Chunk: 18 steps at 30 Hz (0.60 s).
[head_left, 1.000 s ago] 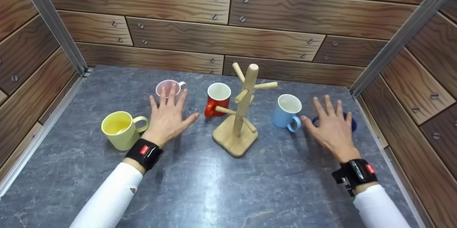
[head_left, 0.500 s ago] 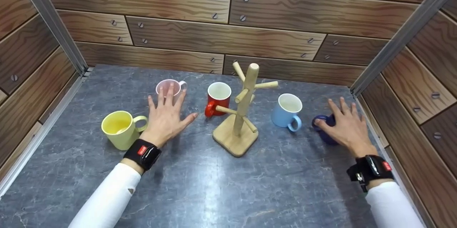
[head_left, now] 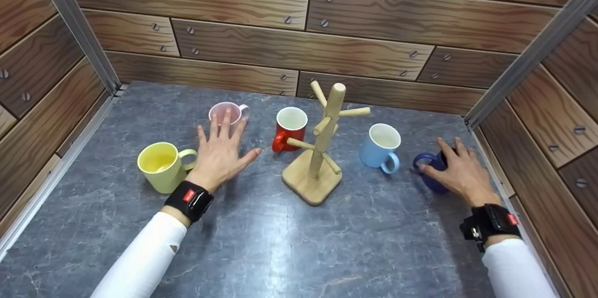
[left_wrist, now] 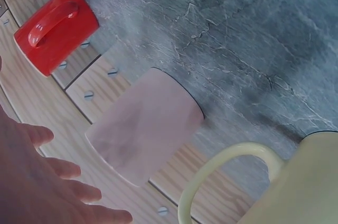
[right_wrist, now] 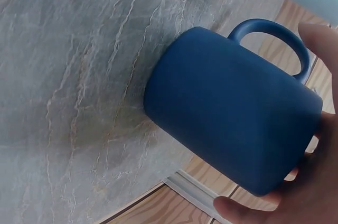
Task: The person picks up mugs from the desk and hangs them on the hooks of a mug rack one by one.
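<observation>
My left hand is held with fingers spread and straight, between the yellow mug and the pink mug; its fingertips overlap the pink one in the head view. The left wrist view shows the pink mug standing apart from those fingers. At the right, my right hand is over the dark blue mug, partly covering it. In the right wrist view the mug stands upright, the thumb beside its handle and the other fingers loosely around the rim, with gaps showing.
A wooden mug tree with bare pegs stands mid-table. The red mug is behind its left side, the light blue mug to its right. Wood-patterned walls enclose the back and sides of the grey table.
My right hand has shifted right and toward me around the dark blue mug, uncovering its handle, and its fingers have bent a little. My left hand has stayed nearly still.
</observation>
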Tool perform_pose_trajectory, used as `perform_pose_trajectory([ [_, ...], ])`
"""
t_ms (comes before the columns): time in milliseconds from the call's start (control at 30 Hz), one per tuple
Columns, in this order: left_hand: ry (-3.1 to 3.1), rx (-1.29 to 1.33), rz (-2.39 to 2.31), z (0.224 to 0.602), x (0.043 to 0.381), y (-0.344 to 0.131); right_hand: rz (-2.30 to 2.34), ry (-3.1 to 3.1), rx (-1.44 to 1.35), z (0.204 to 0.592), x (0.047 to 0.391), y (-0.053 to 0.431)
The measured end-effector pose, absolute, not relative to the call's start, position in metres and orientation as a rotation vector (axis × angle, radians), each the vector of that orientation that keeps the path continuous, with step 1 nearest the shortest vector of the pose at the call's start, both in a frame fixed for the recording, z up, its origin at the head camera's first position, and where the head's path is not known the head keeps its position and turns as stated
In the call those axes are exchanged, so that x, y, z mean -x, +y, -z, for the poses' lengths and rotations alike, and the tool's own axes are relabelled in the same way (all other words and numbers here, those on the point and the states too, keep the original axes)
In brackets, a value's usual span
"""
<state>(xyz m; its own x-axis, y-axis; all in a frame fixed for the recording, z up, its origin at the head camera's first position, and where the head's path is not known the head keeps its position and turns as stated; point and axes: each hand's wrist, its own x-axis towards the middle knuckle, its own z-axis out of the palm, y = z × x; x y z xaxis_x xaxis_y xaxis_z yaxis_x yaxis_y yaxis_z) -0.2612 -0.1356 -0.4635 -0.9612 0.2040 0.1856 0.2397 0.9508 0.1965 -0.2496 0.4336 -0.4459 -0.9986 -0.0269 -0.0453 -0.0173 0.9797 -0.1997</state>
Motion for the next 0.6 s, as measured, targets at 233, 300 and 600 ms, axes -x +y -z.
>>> perform_pose_trajectory([
  [233,-2.934,0.339,0.351,0.4638,0.2620,-0.1355,0.334,3.063,0.010,0.4435,0.2527,0.4350],
  [300,-2.936,0.340,0.356,0.4637,0.2615,-0.1355,0.341,3.073,0.026,0.4438,0.2530,0.4356],
  [600,-2.922,0.343,0.354,0.4637,0.2618,-0.1350,0.379,3.139,0.086,0.4419,0.2497,0.4369],
])
